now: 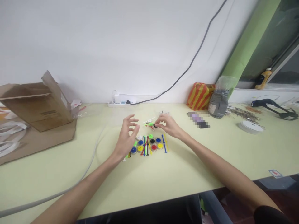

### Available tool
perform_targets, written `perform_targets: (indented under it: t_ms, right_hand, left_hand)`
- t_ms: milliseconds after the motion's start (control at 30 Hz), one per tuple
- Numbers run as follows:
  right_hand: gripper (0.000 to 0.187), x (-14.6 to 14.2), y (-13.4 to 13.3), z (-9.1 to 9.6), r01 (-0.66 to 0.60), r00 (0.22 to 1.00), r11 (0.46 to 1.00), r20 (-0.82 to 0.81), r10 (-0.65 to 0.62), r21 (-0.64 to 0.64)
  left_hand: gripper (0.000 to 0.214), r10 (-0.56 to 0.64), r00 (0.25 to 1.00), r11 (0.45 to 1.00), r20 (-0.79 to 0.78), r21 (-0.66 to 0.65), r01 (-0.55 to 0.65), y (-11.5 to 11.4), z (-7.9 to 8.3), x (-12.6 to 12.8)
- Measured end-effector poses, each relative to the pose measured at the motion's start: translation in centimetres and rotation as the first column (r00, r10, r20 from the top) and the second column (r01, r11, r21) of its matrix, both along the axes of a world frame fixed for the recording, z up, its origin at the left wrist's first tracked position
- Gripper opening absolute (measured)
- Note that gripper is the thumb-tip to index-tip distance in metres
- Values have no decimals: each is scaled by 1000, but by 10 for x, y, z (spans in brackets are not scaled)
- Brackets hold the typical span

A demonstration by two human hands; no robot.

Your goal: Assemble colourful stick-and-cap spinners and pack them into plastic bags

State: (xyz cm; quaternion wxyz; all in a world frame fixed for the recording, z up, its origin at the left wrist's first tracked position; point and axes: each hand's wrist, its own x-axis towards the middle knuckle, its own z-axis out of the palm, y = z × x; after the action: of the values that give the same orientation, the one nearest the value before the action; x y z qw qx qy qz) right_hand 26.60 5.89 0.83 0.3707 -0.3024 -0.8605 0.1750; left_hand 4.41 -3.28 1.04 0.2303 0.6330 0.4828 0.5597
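My left hand (127, 135) hovers at the left of a cluster of small parts, its fingers curved and apart with nothing in them. Thumb and forefinger of my right hand (167, 125) pinch a small black part (154, 126) above a red arrow (148, 126) and a green one. Beneath the hands lie several clear round bases with coloured caps, among them a red cap (154, 147) and a yellow cap (160, 145). Thin plastic arrows lie between and beside them, including a blue arrow (164, 143). Behind the pinch is a white arrow (149, 120).
A cardboard box (44, 109) stands at the left, near a grey cable (93, 155). A power strip (121, 104) sits against the wall. To the right are a striped bag (199, 96), a grey bag (218, 104), a blurred-out object (198, 120) and a white spool (251, 127).
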Motion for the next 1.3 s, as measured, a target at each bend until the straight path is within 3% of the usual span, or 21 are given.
perform_targets:
  t_ms: [67,167,367,600,800,900,967,1067,1133,1300]
  right_hand:
    - [6,5,7,-8,13,992,1000,126,-12,-5]
    - [6,1,11,-18,22,970,1000,240,-26,18]
    - [7,-5,10,-14,61,983,998,174,-62,11]
    - [5,17,-19,4,-189,952,969,213,220,-157]
    - [11,11,-20,7,-196,943,976,256,215,-96]
    - [10,12,-23,21,-158,967,987,200,160,-25]
    - [8,11,-29,32,-169,981,986,95,169,-10]
    - [9,4,-41,40,-228,973,973,-36,227,-25]
    - [10,-2,-45,40,-244,967,969,-79,241,-27]
    - [10,8,-36,29,-216,973,973,-95,208,-77]
  left_hand:
    - [41,87,995,995,-53,45,-85,3,-1,-4]
    - [40,122,987,990,-102,83,-114,4,-4,-5]
    - [41,99,970,990,-223,123,-73,-1,-8,0]
    - [32,49,959,996,-280,91,-24,-3,-7,2]
    - [25,-59,960,997,-273,38,73,-8,-5,7]
    - [24,-137,974,991,-180,-15,137,-9,-1,10]
    - [30,-266,964,960,-17,-100,263,-9,1,12]
    - [40,-458,846,824,272,-229,519,-8,2,12]
    - [40,-470,795,762,384,-278,585,-7,1,12]
    - [36,-322,840,828,436,-300,474,-5,-3,8]
